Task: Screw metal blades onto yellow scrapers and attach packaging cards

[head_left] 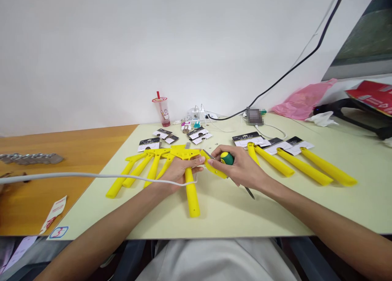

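My left hand point(177, 169) is closed around the head of a yellow scraper point(192, 197), whose handle points down toward me. A short grey metal strip sticks up from the scraper's head. Between the fingers of my right hand point(245, 164) is a screwdriver point(227, 158) with a green and yellow handle, its shaft pointing down to the right. That hand also pinches a loose yellow plastic piece point(217, 169) with a thin metal edge, close beside the scraper head. Several similar yellow scrapers point(153, 169) lie just left of my left hand.
Yellow handles point(317, 173) lie at the right by black-and-white cards point(249, 139). More cards point(149, 144) are behind the scrapers. A lidded cup point(162, 111), a power strip point(193, 114) and a pink bag point(303, 99) stand farther back. A white cable point(92, 175) crosses before my left arm.
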Available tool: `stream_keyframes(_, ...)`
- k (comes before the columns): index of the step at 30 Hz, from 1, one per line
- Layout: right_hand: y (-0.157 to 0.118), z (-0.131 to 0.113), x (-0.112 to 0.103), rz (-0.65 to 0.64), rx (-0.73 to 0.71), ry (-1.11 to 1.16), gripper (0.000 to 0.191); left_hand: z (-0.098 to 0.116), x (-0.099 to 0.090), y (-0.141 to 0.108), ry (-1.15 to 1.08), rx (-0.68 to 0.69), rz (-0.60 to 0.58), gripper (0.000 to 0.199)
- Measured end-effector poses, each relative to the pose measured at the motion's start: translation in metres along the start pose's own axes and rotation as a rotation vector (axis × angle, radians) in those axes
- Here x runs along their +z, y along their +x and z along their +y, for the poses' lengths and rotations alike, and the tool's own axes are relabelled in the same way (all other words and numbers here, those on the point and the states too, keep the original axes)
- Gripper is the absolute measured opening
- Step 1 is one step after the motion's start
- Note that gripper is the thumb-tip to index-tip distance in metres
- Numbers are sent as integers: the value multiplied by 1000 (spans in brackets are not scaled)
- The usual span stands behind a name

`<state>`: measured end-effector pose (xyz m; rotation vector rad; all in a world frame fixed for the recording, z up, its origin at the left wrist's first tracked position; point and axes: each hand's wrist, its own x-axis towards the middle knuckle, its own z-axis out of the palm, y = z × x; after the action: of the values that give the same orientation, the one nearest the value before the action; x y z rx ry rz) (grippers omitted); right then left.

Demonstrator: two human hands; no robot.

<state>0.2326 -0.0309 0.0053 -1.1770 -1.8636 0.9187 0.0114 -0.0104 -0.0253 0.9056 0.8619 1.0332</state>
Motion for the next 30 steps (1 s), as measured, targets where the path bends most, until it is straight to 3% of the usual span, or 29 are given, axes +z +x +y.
stream_keyframes(2,4,-4,-4,-61,99,56,35,2,3,-1,-17,20,29,47)
stream_keyframes(6,23,-12,-14,-159,126,-21,31,4,4,-1,-32,65,83,46)
stream_keyframes(12,75,-29,-30,-384,2,-212,22,6,1,1,-112,143,134,35)
stream_keyframes(18,117,-48,-39,-517,-141,-348,24,5,-2,7,-190,209,222,32)
stream_keyframes(22,126,-50,-42,-607,-190,-419,19,6,1,6,-182,216,236,29)
stream_keyframes(30,116,-54,-40,-652,-234,-630,23,4,4,2,-91,193,237,34)
